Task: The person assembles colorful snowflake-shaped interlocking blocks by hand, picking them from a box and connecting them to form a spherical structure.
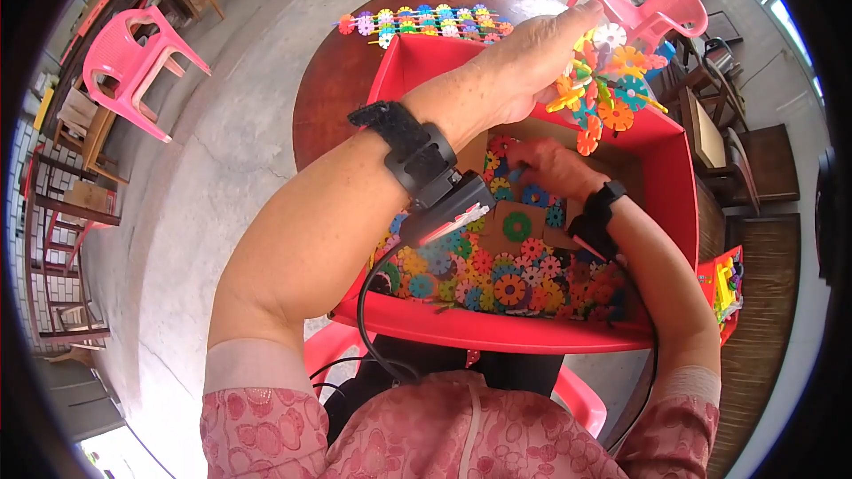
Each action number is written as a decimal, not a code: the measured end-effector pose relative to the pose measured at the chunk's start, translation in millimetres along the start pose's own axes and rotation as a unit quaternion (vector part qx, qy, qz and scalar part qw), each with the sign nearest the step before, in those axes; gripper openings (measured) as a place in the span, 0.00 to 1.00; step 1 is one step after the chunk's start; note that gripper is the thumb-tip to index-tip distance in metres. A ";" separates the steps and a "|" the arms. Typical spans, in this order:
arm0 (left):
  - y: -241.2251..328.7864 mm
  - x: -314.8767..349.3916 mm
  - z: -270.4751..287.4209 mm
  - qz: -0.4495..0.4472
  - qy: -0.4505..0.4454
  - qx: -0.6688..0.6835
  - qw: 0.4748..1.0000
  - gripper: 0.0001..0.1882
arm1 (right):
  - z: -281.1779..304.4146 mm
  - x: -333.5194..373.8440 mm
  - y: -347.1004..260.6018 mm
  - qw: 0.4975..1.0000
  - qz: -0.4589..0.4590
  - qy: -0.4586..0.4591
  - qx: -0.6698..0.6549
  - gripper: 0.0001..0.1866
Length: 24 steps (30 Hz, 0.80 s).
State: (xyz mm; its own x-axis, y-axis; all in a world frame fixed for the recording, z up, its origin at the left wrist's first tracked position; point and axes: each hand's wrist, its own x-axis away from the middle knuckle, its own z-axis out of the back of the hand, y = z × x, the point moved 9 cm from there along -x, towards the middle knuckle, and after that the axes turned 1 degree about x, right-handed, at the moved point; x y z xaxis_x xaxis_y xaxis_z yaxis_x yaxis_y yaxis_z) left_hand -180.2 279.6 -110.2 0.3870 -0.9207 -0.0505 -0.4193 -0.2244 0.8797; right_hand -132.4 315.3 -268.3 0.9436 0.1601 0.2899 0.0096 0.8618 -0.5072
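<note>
My left hand is raised over the far right part of a red box, closed on a cluster of interlocking snowflake discs in orange, yellow, teal and white. The fingers behind the cluster are partly hidden. Inside the red box, my right hand reaches down with its fingers curled together over the loose discs. What its fingertips hold, if anything, does not show clearly. A green disc lies on a bare cardboard patch near that hand.
A brown round table stands under the box, with a row of joined discs at its far side. Pink plastic chairs stand left and far right. A smaller red box sits at right. A black cable hangs from my left wrist.
</note>
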 end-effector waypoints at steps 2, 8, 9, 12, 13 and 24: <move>-0.3 0.0 -2.4 0.003 -0.009 0.002 1.000 0.19 | -12.9 1.2 -8.0 0.998 0.039 0.025 0.040 0.18; -1.2 -0.2 -0.5 0.011 -0.001 -0.003 1.000 0.19 | -19.3 4.2 -26.0 0.990 0.008 0.101 0.094 0.20; -1.9 0.8 -1.1 0.012 0.006 0.000 1.000 0.19 | -19.4 4.7 -28.3 0.990 0.016 0.109 0.087 0.20; -2.6 0.5 -2.3 0.013 0.006 0.005 1.000 0.18 | -27.2 -1.7 -20.2 0.987 -0.021 0.115 0.107 0.19; -2.3 0.9 -2.6 0.013 0.000 0.008 1.000 0.18 | -28.1 -3.4 -17.4 0.987 -0.020 0.117 0.108 0.19; -8.2 -2.8 -7.9 0.037 -0.045 -0.041 0.997 0.15 | -23.6 -8.0 -2.6 0.982 -0.022 0.172 0.078 0.30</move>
State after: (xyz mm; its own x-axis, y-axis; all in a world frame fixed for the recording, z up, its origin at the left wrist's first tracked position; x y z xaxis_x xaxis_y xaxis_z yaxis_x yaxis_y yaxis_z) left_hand -171.4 286.5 -113.6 0.2806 -0.9595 -0.0238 -0.3729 -0.1319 0.9184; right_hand -132.1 300.4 -288.5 0.9996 -0.0286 0.0036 0.0280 0.9321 -0.3610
